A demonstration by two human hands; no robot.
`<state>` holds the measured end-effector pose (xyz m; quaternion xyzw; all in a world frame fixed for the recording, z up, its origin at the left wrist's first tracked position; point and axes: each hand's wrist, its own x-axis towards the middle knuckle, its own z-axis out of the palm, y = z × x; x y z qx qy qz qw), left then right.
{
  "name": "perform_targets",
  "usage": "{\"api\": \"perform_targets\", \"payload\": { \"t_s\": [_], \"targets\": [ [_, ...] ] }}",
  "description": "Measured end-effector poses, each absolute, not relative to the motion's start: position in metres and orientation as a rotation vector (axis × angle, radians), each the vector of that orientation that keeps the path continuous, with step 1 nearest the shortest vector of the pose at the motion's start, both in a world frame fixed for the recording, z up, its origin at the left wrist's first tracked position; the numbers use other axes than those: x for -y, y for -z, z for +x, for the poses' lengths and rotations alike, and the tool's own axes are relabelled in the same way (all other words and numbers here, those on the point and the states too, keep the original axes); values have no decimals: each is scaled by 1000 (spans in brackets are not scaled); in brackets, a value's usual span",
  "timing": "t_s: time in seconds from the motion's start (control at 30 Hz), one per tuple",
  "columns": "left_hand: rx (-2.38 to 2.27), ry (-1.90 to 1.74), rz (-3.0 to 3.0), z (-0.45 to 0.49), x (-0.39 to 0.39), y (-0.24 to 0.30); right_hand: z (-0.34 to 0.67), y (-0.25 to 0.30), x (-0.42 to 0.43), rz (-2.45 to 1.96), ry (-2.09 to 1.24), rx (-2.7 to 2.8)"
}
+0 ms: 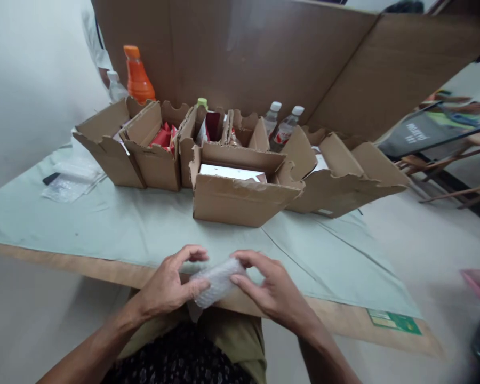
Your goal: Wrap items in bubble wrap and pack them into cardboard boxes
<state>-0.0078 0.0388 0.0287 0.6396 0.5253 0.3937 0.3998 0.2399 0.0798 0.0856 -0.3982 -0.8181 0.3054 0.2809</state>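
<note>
A small bundle of clear bubble wrap (pixel 218 281) is held low over the table's front edge; what is inside it, if anything, is hidden. My right hand (pixel 266 285) pinches its right end between thumb and fingers. At the left end, the thumb of my left hand (pixel 172 280) lies against the wrap, while its curved fingers stay apart above it. Straight ahead stands a cardboard bin (pixel 240 202) with a white box (pixel 228 172) inside.
Behind is a row of cardboard bins (pixel 160 168), one with red packets (pixel 165 137). An orange bottle (pixel 139 77) and clear bottles (pixel 290 125) stand by a tall cardboard panel (pixel 240 53). Flat plastic wrap (pixel 74 173) lies left on the green cloth (pixel 144 224). A folding chair (pixel 448 160) is at right.
</note>
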Motion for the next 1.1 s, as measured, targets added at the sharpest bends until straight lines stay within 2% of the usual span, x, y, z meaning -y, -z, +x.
{"api": "perform_targets", "payload": {
  "t_s": [0.1, 0.23, 0.43, 0.53, 0.87, 1.1],
  "targets": [
    [-1498, -1321, 1602, -17, -76, -24, 272, -125, -101, -1111, -617, 1956],
    [-1648, -1605, 1553, -12, -127, -9, 299, -180, -153, -1214, -19, 1637],
    [-1639, -1449, 1661, 8, -142, 21, 275, -199, -227, -1848, 324, 2203],
    [-1647, -1435, 1731, 8, -136, 27, 258, -195, -246, -1925, 528, 2455],
    [-1661, -1428, 1818, 9, -132, 30, 211, -210, -268, -2118, 492, 2561],
    [-1661, -1405, 1790, 7, -132, 29, 207, -208, -264, -2088, 412, 2718]
  ]
}}
